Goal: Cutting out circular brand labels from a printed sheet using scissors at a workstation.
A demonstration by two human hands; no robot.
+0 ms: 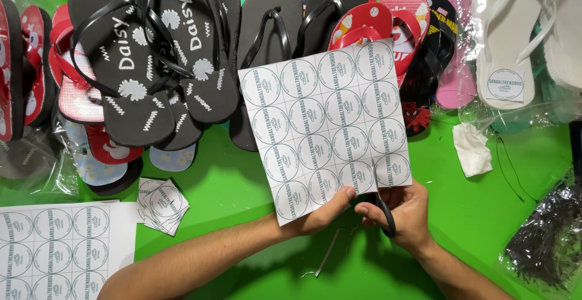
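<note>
Scissors with black handles (384,214) sit closed in the right hand (403,215), blades biting the lower edge of a white paper sheet printed with round grey labels (324,127); the left hand (321,214) pinches its bottom edge above the green table (230,185).

Bright, even light falls from overhead, and the green surface (242,185) glows strong and saturated under it. Shadows are soft: a dim patch spreads beneath the forearms near the lower edge, and another sits under the raised sheet of round labels (324,127), which stays crisp enough that its printed rings read cleanly. The glossy black straps of the sandals (139,51) carry thin white glints, and the clear plastic wrap (36,166) at the left edge throws a milky glare. The white sandals (515,33) at top right look nearly washed out. Focus holds across the whole view, with slight bowing towards the corners and no motion blur on either hand.
</note>
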